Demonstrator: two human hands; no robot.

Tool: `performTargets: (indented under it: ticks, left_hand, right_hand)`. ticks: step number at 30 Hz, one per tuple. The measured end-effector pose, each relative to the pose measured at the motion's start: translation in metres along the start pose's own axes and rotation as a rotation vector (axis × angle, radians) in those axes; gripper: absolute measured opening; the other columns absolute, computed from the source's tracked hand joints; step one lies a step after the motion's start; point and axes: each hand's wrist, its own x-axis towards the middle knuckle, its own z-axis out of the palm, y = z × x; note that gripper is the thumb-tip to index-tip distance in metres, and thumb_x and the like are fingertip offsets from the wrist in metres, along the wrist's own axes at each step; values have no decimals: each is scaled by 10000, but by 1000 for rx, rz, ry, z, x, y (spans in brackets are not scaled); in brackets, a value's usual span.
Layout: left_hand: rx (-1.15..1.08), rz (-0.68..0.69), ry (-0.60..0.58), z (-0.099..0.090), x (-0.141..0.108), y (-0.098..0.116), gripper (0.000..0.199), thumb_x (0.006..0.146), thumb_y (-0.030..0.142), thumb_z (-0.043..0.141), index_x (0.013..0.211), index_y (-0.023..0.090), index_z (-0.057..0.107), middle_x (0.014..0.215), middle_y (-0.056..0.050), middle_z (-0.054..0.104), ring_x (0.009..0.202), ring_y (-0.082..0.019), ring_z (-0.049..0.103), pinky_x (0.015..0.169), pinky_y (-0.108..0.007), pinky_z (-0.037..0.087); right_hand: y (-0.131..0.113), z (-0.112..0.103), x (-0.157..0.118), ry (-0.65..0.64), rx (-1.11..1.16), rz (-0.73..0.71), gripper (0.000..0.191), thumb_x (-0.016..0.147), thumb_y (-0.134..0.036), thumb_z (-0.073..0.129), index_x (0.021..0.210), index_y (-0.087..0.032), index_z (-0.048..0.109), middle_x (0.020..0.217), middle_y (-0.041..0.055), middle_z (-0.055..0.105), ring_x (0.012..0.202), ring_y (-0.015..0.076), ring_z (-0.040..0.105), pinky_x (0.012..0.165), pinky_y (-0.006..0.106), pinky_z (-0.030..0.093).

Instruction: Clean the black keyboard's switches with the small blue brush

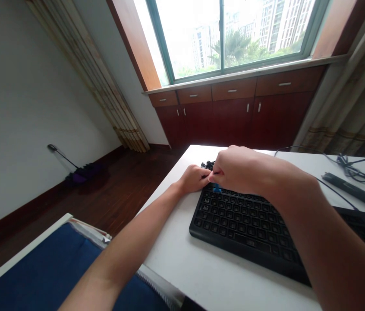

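A black keyboard [234, 216] lies at a slant on the white table, its keycaps looking removed over much of the near part. At its far left corner my left hand [194, 178] rests with the fingers closed; what they grip, if anything, is too small to make out. Right beside it, my right hand [234, 168] is closed over the keyboard's far left part. A small blue piece [216, 188] shows just below its fingers, apparently held by them. Behind the two hands sits a small heap of black pieces [207, 165].
The white table [176, 259] runs to the right, with a black bar [353, 190] and tangled cables [350, 166] on it. A blue fabric surface [46, 268] is at the lower left. A purple mop [82, 173] lies by the wall. Cabinets [234, 121] stand under the window.
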Motion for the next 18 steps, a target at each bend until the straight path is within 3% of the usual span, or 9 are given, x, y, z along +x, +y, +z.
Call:
performTargets:
  ticks: [6,13,18]
  left_hand:
    - [10,-5,-8,1,0,0,509,909,367,438,448,156,466,415,17,439,436,-77,300,486,-257,245]
    - [16,-24,-17,0,-1,2,496,920,384,439,487,158,530,436,22,481,419,-70,379,504,-235,272]
    - [29,-33,7,-3,-1,5,526,946,386,419,481,162,523,436,20,503,409,-72,402,500,-231,271]
  right_hand:
    - [3,7,-1,-11,25,-9,255,798,-389,566,858,-238,763,659,47,660,492,134,506,451,263,322]
    - [2,-5,-5,-50,-25,57,298,814,-446,563,725,-212,724,584,33,612,436,113,434,436,272,272]
    - [0,-7,-5,-64,-8,10,349,844,-439,532,635,-199,674,561,20,581,464,107,394,463,268,273]
